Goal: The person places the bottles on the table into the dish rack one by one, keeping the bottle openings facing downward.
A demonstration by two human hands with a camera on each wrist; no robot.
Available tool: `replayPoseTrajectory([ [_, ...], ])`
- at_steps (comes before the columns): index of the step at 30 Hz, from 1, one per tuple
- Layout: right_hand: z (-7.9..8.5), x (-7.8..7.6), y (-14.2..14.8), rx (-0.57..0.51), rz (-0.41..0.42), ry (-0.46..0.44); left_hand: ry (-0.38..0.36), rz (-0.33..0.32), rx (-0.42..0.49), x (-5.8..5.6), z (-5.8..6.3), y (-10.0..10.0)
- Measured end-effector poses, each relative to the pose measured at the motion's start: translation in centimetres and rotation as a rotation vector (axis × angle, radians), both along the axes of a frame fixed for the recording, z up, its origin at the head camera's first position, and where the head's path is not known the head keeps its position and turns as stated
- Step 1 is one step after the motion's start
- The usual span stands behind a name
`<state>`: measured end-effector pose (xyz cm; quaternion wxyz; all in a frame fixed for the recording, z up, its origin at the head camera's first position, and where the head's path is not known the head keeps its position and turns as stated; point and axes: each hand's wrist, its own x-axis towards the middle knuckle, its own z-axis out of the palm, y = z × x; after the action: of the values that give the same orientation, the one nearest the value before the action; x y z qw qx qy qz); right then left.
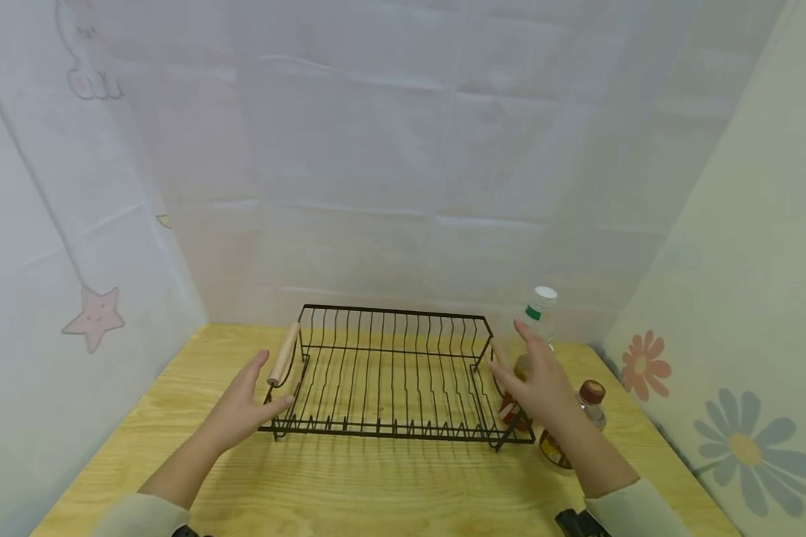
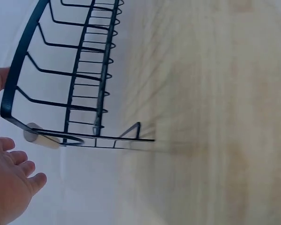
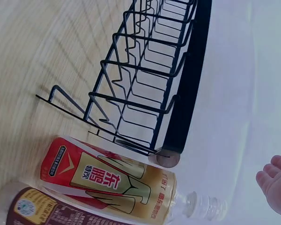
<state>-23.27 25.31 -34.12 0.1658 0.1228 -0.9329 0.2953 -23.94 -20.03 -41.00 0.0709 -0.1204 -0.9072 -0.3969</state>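
Observation:
A black wire dish rack (image 1: 379, 433) with wooden handles stands on the table. My left hand (image 1: 242, 406) is held at its left end, thumb and fingers spread near the left handle (image 1: 284, 354). At the opposite end my right hand (image 1: 540, 380) has its fingers extended and overlaps the right handle in the head view. Neither hand holds anything. The left wrist view has the left hand (image 2: 11, 192) beside the rack's thick rail (image 2: 18, 61). In the right wrist view the right hand (image 3: 278, 185) appears only partly, apart from the rack (image 3: 192, 79).
Beside the rack's right end stand a red-and-gold labelled bottle (image 3: 107, 180), a brown-capped bottle (image 1: 592, 393) and a white-capped bottle (image 1: 544, 297) with a green label. Sheet-covered walls (image 1: 403, 186) border the wooden table (image 1: 376, 485) at the back and both sides.

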Motion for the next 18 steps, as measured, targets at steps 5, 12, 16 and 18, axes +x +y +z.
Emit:
replayPoseTrajectory([
  [5,0.2,1.9,0.6,-0.04,-0.044,0.018,-0.034,-0.002,0.046,0.7,-1.4,0.2],
  [12,0.3,4.3,1.3,-0.106,-0.107,0.025,-0.077,0.026,0.049,1.6,-2.1,0.2],
  [16,-0.4,5.4,2.1,-0.15,-0.154,0.031,-0.074,0.005,0.039,1.8,-2.3,0.1],
  [18,-0.8,6.0,2.6,-0.18,-0.178,0.038,-0.067,-0.005,0.032,1.8,-2.4,0.2],
])
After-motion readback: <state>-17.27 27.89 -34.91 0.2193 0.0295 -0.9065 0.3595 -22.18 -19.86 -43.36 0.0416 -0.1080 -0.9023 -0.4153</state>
